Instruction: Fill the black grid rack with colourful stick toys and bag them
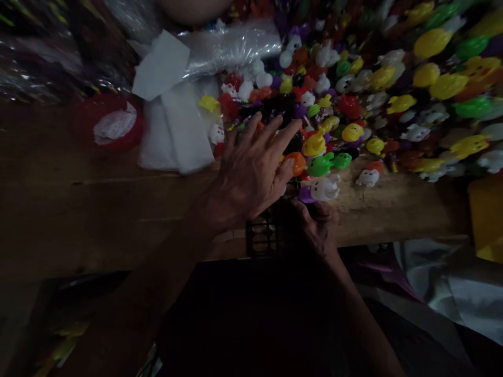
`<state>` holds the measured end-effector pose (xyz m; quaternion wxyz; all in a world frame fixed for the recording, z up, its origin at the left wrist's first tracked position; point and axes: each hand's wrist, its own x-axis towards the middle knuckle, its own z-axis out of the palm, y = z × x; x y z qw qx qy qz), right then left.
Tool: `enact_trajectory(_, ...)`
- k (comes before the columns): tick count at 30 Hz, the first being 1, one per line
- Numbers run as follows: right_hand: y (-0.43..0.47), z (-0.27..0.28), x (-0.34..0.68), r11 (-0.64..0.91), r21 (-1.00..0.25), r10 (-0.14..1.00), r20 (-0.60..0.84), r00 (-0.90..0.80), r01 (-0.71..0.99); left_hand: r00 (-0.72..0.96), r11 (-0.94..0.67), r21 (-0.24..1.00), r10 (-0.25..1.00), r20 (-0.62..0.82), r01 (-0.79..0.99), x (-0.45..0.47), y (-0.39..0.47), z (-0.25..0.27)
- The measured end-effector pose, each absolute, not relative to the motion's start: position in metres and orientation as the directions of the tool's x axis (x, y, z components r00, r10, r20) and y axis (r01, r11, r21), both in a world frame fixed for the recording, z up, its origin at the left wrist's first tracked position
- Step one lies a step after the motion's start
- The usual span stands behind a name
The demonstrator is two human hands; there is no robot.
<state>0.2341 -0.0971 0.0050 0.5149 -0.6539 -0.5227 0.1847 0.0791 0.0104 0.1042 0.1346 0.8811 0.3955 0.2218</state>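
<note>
My left hand (251, 170) lies palm down, fingers spread, over a pile of small plastic animal toys. Its thumb touches an orange toy (296, 163), and green toys (320, 165) lie just right of it. Closer to me, my right hand (320, 228) is curled at the table's front, beside a black grid-like plastic tray (261, 235). Its fingers are bent in dark shadow, and what they hold is hidden. A white toy with a purple end (324, 188) lies just above the right fingertips.
Left of the pile are clear plastic bags (176, 131), a white paper piece (161, 65) and a red bowl (80, 123) with paper inside. More toys (401, 104) spread to the right across the wooden table (98, 209). A yellow object (487, 217) stands at the right edge.
</note>
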Motion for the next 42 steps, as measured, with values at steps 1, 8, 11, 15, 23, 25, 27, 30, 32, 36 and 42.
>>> enact_trajectory(1, -0.097, 0.005, 0.235, 0.103, -0.848, 0.876, 0.325, 0.357, 0.520, 0.587, -0.656, 0.398, 0.753, 0.297, 0.641, 0.079, 0.009, 0.103)
enact_trajectory(8, -0.098, 0.000, 0.231, 0.203, -0.719, 0.867, 0.448, 0.220, 0.665, 0.581, -0.672, 0.366, 0.741, 0.338, 0.644, 0.080, 0.013, 0.095)
enact_trajectory(11, -0.095, 0.003, 0.226, 0.213, -0.721, 0.862, 0.456, 0.221, 0.659, 0.573, -0.668, 0.365, 0.744, 0.343, 0.649, 0.079, 0.011, 0.096)
enact_trajectory(15, -0.091, 0.012, 0.224, 0.211, -0.690, 0.864, 0.463, 0.197, 0.692, 0.577, -0.692, 0.360, 0.721, 0.384, 0.626, 0.078, 0.009, 0.095)
enact_trajectory(23, -0.088, 0.014, 0.225, 0.234, -0.647, 0.872, 0.470, 0.138, 0.726, 0.538, -0.674, 0.428, 0.739, 0.407, 0.602, 0.080, 0.011, 0.098)
enact_trajectory(25, -0.086, 0.014, 0.227, 0.241, -0.657, 0.883, 0.454, 0.120, 0.714, 0.541, -0.698, 0.420, 0.715, 0.443, 0.579, 0.077, 0.005, 0.105)
enact_trajectory(27, -0.084, 0.016, 0.231, 0.259, -0.680, 0.906, 0.417, 0.070, 0.686, 0.576, -0.767, 0.350, 0.638, 0.511, 0.538, 0.074, -0.003, 0.113)
enact_trajectory(30, -0.085, 0.019, 0.234, 0.260, -0.693, 0.932, 0.362, 0.013, 0.672, 0.686, -0.866, 0.179, 0.483, 0.545, 0.467, 0.070, -0.012, 0.119)
enact_trajectory(32, -0.087, 0.020, 0.235, 0.243, -0.664, 0.935, 0.355, 0.012, 0.708, 0.748, -0.901, 0.091, 0.405, 0.526, 0.424, 0.070, -0.013, 0.115)
enact_trajectory(36, -0.086, 0.012, 0.232, 0.200, -0.557, 0.948, 0.319, -0.014, 0.806, 0.745, -0.893, 0.023, 0.389, 0.542, 0.450, 0.076, -0.008, 0.095)
enact_trajectory(42, -0.091, 0.006, 0.224, 0.178, -0.598, 0.938, 0.344, 0.049, 0.782, 0.724, -0.877, 0.054, 0.427, 0.541, 0.477, 0.083, -0.013, 0.090)
